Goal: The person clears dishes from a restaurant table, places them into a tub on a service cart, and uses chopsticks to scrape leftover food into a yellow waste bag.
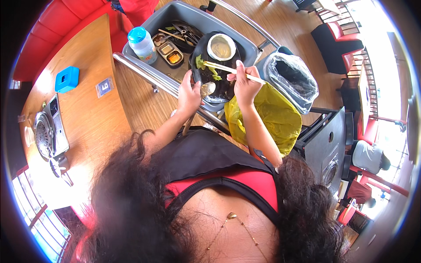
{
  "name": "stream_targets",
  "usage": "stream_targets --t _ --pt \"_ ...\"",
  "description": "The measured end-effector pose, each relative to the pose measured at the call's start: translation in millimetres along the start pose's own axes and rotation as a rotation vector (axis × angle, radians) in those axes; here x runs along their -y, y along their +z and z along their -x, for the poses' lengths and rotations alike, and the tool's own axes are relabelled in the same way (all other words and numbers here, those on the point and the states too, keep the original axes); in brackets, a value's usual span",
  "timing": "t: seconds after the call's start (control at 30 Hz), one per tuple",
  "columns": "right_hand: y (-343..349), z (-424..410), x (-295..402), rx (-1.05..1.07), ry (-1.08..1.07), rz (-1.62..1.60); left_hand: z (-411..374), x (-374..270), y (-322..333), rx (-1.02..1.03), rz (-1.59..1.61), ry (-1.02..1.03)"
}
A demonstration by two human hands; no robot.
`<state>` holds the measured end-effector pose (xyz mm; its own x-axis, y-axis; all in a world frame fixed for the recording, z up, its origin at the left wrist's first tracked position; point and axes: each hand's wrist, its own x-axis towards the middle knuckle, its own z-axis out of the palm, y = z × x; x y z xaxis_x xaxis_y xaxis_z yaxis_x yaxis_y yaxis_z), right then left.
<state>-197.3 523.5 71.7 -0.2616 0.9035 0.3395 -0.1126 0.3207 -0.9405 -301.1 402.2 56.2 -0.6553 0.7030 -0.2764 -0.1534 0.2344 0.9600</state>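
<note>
My right hand (246,83) grips a pair of wooden chopsticks (223,68) by their rear part. Their front ends touch green leafy scraps (200,62) on a dark plate (205,46). At the plate's near left edge is my left hand (190,95), its thumb and fingers closed around a spoon-like utensil whose bowl end (208,88) is coated with pale paste. A white bowl (221,47) smeared with beige residue sits at the plate's far side. The plate lies in a grey bus tub (184,10) on a metal-railed cart.
The tub also holds a blue-lidded plastic jug (142,46), a sectioned metal sauce tray (167,49) and dark dishes with scissors (189,36). A lined bin (292,79) and a yellow bag (279,115) are at the right. A wooden table (88,115) with a tabletop stove (57,121) stands left.
</note>
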Motion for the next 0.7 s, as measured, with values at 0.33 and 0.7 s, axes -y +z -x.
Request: stream_targets --t 0.33,0.7 --pt "-56.1 -11.8 64.5 -0.327 0.27 -0.22 -7.8 11.5 4.8 0.012 0.085 0.005" --pt "-176.2 44.5 103.9 0.125 0.666 0.482 -7.4 11.0 3.4 0.048 0.047 0.004"
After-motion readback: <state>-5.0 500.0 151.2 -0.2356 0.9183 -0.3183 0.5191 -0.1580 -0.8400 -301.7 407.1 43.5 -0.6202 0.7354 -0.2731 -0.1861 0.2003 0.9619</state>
